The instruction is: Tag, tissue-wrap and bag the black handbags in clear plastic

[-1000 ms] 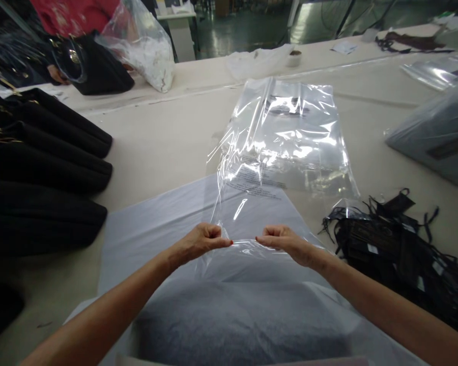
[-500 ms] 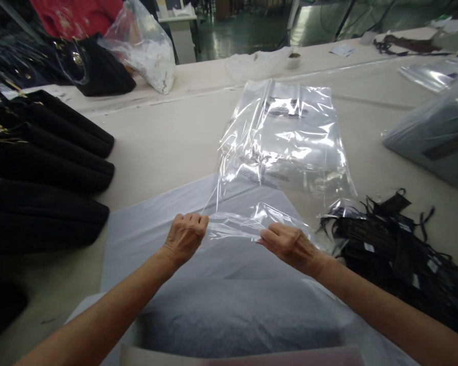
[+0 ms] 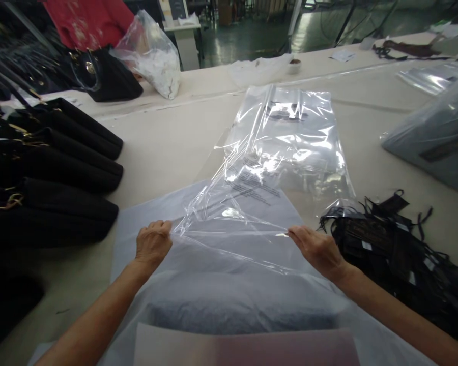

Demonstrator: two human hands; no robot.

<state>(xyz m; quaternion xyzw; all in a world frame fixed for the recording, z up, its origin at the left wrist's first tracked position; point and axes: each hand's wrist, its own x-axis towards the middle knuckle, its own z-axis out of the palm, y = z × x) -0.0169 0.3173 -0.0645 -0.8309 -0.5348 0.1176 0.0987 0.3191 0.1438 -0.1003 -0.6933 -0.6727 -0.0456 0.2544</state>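
My left hand [image 3: 153, 243] is closed on one side of the mouth of a clear plastic bag [image 3: 229, 223]. Pinching the other side, my right hand [image 3: 316, 250] stretches that mouth wide between both hands. Printed small text shows on the bag's film. Beyond it lies a stack of flat clear plastic bags [image 3: 309, 137], shiny with glare. Below the hands, white tissue paper [image 3: 145, 218] is spread on the table, and a dark item wrapped in thin white sheet [image 3: 244, 315] is nearest to me. A pale pinkish sheet [image 3: 244, 348] crosses the bottom edge.
Black handbags [image 3: 57, 208] stand along the left. A heap of black tags with cords [image 3: 389, 244] lies at right, below a plastic-wrapped bag [image 3: 435, 137]. Across the table [image 3: 168, 137], a person in a red top [image 3: 87, 23] is beside a black handbag [image 3: 114, 76] and a plastic sack [image 3: 158, 66].
My hands have moved apart, left hand leftward and right hand rightward, pulling the bag's mouth wider. The view has shifted slightly.
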